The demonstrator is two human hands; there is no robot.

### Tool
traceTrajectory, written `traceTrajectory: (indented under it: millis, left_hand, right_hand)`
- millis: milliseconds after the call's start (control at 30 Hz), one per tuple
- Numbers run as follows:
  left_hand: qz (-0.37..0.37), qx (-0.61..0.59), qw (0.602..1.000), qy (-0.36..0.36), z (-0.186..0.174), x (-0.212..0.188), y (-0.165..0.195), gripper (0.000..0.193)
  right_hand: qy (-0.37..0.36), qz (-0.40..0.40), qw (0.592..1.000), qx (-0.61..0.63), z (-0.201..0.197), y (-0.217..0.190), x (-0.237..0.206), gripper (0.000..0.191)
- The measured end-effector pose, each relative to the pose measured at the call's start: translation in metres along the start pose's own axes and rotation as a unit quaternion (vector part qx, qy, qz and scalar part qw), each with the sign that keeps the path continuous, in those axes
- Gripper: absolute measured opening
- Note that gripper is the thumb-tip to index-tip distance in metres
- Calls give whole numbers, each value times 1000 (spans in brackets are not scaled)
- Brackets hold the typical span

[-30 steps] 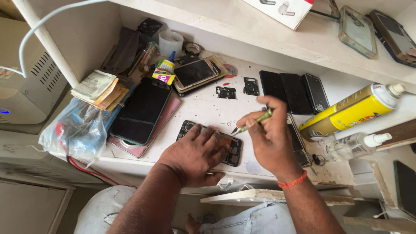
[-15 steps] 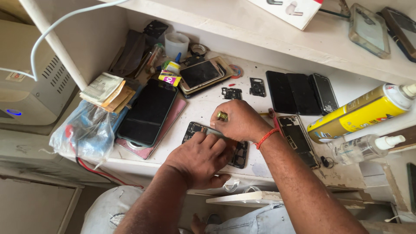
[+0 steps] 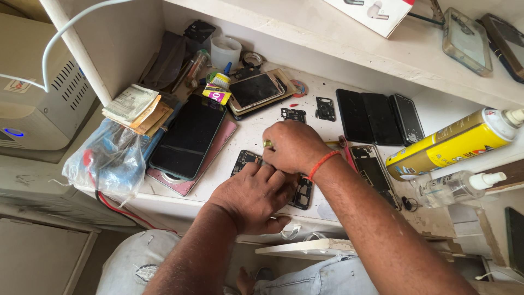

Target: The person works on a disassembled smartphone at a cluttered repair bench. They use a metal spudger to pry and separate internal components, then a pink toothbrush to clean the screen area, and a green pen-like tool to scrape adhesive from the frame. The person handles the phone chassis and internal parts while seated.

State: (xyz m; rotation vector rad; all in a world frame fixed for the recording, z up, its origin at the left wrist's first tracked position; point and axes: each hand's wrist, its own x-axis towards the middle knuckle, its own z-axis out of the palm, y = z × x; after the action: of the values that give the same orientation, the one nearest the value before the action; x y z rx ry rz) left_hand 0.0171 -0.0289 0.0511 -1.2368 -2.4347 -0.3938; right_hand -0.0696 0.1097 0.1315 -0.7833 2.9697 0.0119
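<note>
On the white desk [image 3: 262, 128], just in front of the person, the left hand [image 3: 254, 194] is pressing flat on a dark, opened phone body with its exposed circuit board [image 3: 246, 159], pinning it in place. The right hand [image 3: 295, 146] is closing its grip around a slim yellow-handled tool [image 3: 267, 143] above the board. Judging by the bare internals, the phone is lying opened, with work inside underway and reassembly remaining. Small black brackets [image 3: 326, 108] are lying nearby.

A dark opened phone frame [image 3: 246, 160] with exposed circuitry lies flat near the white bench's front edge.
</note>
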Motion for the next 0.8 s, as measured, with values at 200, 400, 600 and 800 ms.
traceTrajectory:
  millis: [200,400,600,800]
  left_hand:
    - [-1,12,1000,14,2,0,0,69]
    - [-17,-11,999,33,0,-1,0,70]
    - [-70,-31,995,-59,-6,3,4,83]
    - [-88,-24,992,-92,-12,6,5,86]
  right_hand:
    - [92,-43,976,195,4,26,-21,9]
    - [135,72,939,309,14,41,-128,7]
    - [195,12,947,254,38,25,-171,6]
    - [220,17,952,210,44,17,-165,7]
